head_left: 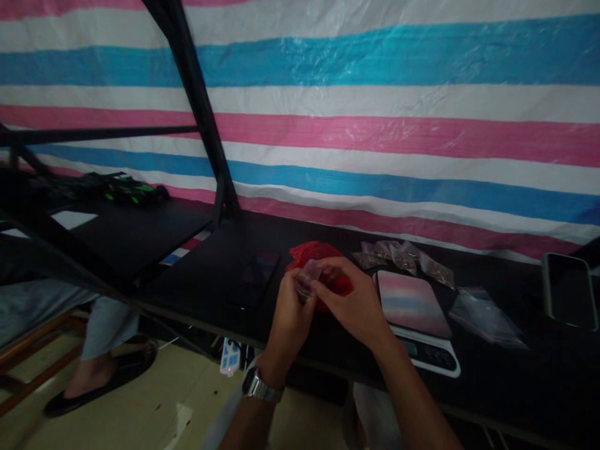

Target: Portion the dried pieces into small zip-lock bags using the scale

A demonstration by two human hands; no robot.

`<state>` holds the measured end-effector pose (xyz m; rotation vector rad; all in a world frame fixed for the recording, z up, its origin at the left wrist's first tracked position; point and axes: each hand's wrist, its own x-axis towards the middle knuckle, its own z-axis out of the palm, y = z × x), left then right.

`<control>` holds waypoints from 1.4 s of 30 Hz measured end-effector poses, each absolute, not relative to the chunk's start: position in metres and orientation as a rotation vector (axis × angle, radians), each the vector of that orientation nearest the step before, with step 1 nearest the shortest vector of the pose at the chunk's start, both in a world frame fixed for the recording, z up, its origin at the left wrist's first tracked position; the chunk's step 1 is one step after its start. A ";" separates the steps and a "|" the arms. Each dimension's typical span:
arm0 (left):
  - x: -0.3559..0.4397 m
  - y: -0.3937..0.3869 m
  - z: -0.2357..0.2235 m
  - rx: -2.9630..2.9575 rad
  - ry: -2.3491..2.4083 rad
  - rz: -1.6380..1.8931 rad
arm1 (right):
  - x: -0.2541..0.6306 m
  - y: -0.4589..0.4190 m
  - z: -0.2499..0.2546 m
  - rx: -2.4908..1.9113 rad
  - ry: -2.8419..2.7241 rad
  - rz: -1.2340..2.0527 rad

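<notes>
My left hand (290, 312) and my right hand (351, 303) meet over the black table (197, 275), both pinching a small clear plastic bag (307, 278) between their fingertips. A wristwatch (261, 386) sits on my left wrist. Just behind the hands lies a red bag (312, 253), partly hidden by my right hand. To the right of my right hand stands a small kitchen scale (415, 312) with a shiny top plate.
Several small filled packets (403, 256) lie behind the scale, and a pile of clear bags (485, 315) to its right. A dark phone (257, 275) lies left of the hands, another device (569, 290) at far right. A person's sandalled foot (100, 375) is at the lower left. A striped tarp (375, 125) hangs behind.
</notes>
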<state>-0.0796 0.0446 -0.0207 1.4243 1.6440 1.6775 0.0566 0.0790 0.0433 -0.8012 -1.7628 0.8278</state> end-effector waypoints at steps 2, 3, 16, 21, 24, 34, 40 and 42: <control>-0.080 0.046 -0.023 1.401 1.626 1.685 | 0.054 0.077 0.040 -0.799 -1.797 0.822; -0.080 0.046 -0.024 1.392 1.617 1.691 | 0.053 0.076 0.039 -0.798 -1.807 0.815; -0.071 0.039 -0.014 1.377 1.618 1.820 | 0.061 0.096 0.032 -0.990 -1.745 0.483; -0.072 0.030 -0.007 1.332 1.740 1.768 | 0.074 0.106 0.027 -1.303 -2.010 0.296; -0.068 0.023 -0.002 1.316 1.798 1.683 | 0.078 0.107 0.025 -1.399 -2.089 0.229; -0.057 0.024 -0.001 1.296 1.817 1.619 | 0.072 0.109 0.018 -1.402 -2.089 0.334; -0.062 0.026 -0.003 1.306 1.776 1.668 | 0.073 0.109 0.016 -1.369 -1.987 0.462; -0.062 0.027 -0.004 1.315 1.761 1.671 | 0.075 0.110 0.018 -1.353 -1.937 0.491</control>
